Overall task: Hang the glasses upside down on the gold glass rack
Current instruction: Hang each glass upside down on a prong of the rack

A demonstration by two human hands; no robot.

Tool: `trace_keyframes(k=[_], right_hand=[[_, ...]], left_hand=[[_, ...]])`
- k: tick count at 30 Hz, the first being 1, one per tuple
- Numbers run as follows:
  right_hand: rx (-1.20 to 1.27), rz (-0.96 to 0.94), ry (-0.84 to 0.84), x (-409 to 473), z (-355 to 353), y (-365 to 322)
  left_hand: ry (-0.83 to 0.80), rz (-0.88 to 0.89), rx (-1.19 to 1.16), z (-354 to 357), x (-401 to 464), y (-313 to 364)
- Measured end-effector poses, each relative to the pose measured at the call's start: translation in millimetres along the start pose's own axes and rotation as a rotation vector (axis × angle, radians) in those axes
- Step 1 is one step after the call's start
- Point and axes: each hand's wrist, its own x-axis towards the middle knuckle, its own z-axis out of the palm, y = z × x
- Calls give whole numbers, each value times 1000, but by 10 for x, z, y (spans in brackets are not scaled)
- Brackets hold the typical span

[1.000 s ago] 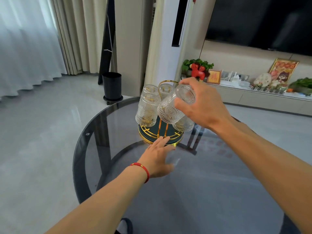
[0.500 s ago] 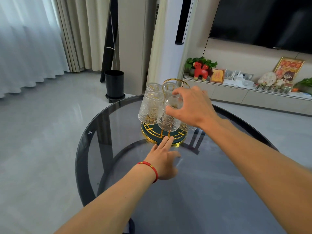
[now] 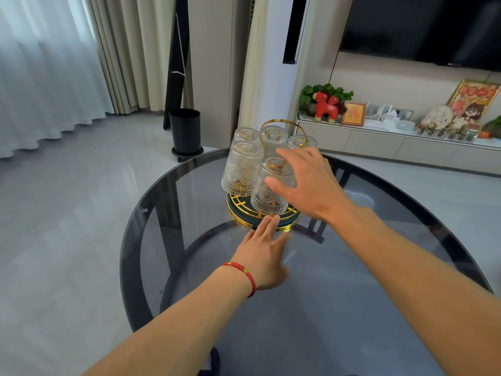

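Note:
The gold glass rack (image 3: 238, 211) with a dark green round base and a gold loop handle stands on the far half of the round glass table (image 3: 339, 280). Several clear embossed glasses hang on it upside down; the nearest glass (image 3: 267, 194) sits at the front, another (image 3: 241, 169) to its left. My right hand (image 3: 306, 183) hovers at the right side of the nearest glass with fingers spread, holding nothing. My left hand (image 3: 264, 256), red string on its wrist, lies flat on the table with fingertips touching the rack's base.
A black bin (image 3: 185, 131) stands on the floor beyond the table's far left. A low TV cabinet (image 3: 379, 142) with a red toy, frames and plants runs along the right wall. Curtains hang at the back left. Grey floor surrounds the table.
My right hand lowered the tilted glass onto the front of the rack and let it go; its fingers have opened. My left hand stayed at the rack's base.

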Motion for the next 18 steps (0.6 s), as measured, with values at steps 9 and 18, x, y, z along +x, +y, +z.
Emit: trace_keyframes(k=[9, 18], right_hand=[[365, 181, 402, -559, 52, 413], [214, -12, 164, -342, 116, 561]], left_hand=[[186, -52, 26, 167, 30, 105], [278, -41, 142, 276, 68, 147]])
